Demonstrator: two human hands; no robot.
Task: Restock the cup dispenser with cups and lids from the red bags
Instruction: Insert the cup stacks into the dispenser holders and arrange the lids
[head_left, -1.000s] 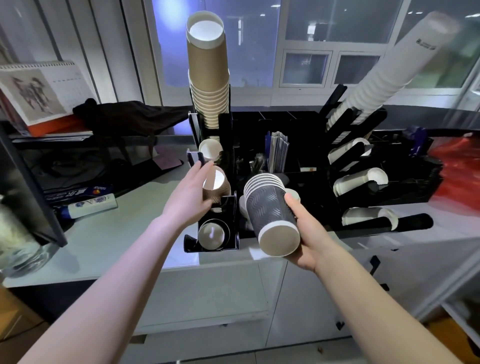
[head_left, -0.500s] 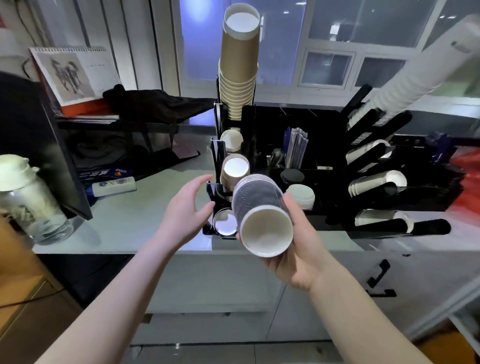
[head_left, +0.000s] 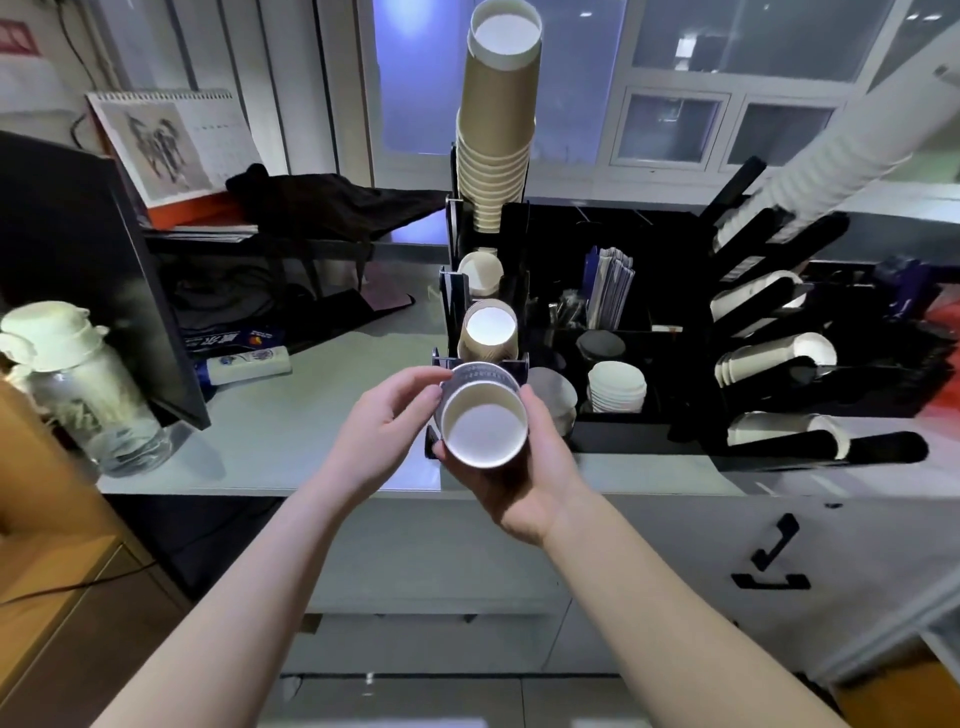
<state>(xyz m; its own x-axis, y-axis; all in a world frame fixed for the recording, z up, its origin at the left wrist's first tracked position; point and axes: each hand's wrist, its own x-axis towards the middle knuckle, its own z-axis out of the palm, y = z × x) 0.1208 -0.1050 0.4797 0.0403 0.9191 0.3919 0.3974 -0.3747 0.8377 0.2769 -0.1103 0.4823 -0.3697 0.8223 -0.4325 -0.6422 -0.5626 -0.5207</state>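
Since half a second back the left hand (head_left: 387, 426) has come in from the side and now touches the stack of dark grey ribbed paper cups (head_left: 483, 415), which has swung round so its white base faces straight at the camera.

Biggest thing here is the pale grey countertop (head_left: 311, 421), with the black multi-slot cup dispenser rack (head_left: 613, 249) standing on it. A tall column of brown paper cups (head_left: 496, 130) rises out of the rack's back left slot, and a long slanted stack of white paper cups (head_left: 852, 150) leans out of the right side. A clear glass jar with a white lid (head_left: 78, 384) stands at the counter's left edge. A low pile of white cup lids (head_left: 617, 387) lies in a front compartment.

The right hand (head_left: 524, 478) cradles the grey cup stack from below, fingers curled round its side. The left hand's thumb and fingertips pinch the stack's rim end on the left. The stack is held in the air just in front of the rack's front left slot, below a brown cup lying on its side (head_left: 488, 332).
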